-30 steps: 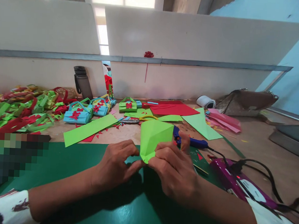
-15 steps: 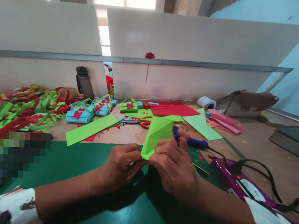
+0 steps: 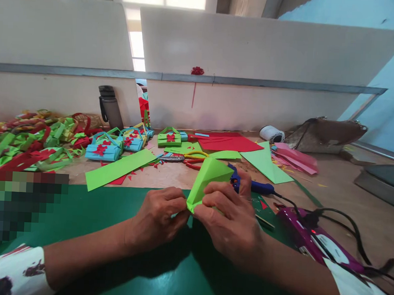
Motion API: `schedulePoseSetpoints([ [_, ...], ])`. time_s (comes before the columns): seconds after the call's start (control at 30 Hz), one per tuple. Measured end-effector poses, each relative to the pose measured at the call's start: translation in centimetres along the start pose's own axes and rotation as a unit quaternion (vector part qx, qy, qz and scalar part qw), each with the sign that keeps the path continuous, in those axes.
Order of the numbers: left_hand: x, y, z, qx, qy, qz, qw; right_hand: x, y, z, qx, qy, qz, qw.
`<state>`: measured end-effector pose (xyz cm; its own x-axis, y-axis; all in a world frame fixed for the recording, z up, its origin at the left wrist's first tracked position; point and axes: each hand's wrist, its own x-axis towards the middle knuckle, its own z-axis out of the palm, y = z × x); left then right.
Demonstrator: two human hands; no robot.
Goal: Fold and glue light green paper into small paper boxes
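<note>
A folded piece of bright green paper stands up between my two hands, over the dark green mat. My left hand pinches its lower left corner between thumb and fingers. My right hand is closed on its lower right side, the thumb along the bottom fold and the index finger raised. Just behind my right hand lies a blue glue gun, partly hidden by it. Scissors with yellow and red handles rest behind the paper.
Small blue paper bags and a green paper bag stand behind a green paper strip. Red sheets lie at the back. A purple power strip with cables sits right; a dark bottle stands back left.
The green paper has tilted to the right and its top edge sits slightly lower. Both hands keep their grip, with small shifts of the right fingers.
</note>
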<state>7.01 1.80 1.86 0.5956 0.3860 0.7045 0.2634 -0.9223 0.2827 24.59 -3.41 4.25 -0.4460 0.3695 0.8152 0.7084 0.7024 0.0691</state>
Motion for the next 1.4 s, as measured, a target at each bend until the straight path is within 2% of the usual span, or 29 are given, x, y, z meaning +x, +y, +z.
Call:
schedulePoseSetpoints([
  [0.27, 0.28, 0.37, -0.11, 0.017, 0.017, 0.002, 1.000, 0.07, -0.25, -0.16, 0.007, 0.025, 0.000, 1.000],
  [0.7, 0.23, 0.48, -0.09, 0.010, 0.009, -0.009, 1.000, 0.31, -0.17, -0.17, 0.015, 0.033, -0.028, 0.999],
  [1.07, -0.08, 0.34, -0.09, -0.002, -0.005, -0.017, 1.000, 0.44, -0.18, -0.24, 0.002, -0.005, -0.028, 1.000],
  [1.4, -0.17, 0.19, 0.32, -0.006, -0.004, -0.007, 1.000, 0.69, -0.03, -0.17, 0.021, 0.001, -0.053, 0.998],
])
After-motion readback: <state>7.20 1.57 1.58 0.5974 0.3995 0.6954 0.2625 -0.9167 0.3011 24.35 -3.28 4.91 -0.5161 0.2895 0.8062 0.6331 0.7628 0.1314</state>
